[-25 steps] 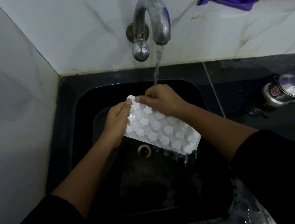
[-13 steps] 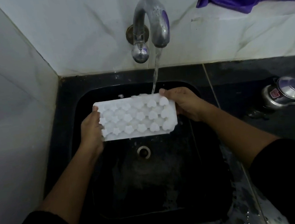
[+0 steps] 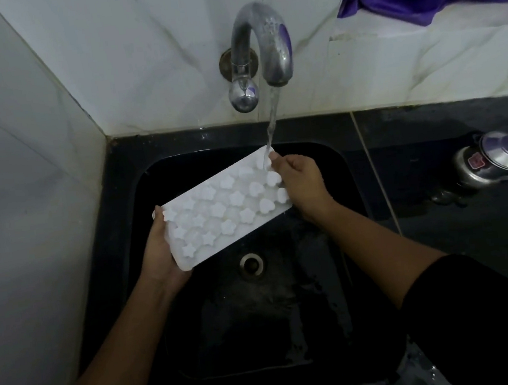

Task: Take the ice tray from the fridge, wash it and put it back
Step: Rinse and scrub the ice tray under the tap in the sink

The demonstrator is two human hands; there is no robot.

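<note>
both hands, left hand point(image 3: 158, 254) and right hand point(image 3: 300, 180), grip ice tray point(image 3: 223, 208) under tap point(image 3: 264, 45) stream.

No word, number or brand can be read anywhere. The only label in sight is a small red-and-white sticker point(image 3: 476, 161) on the side of the steel pot point(image 3: 495, 158), which stands on the dark counter point(image 3: 472, 230) to the right of the sink point(image 3: 163, 183). The sticker is too small and too dim for any letter or figure on it to be made out. The tap point(image 3: 255, 34) shows a purple patch on its spout and another on its knob; whether these are printed marks or reflections cannot be told, and no lettering is legible on them.
</note>
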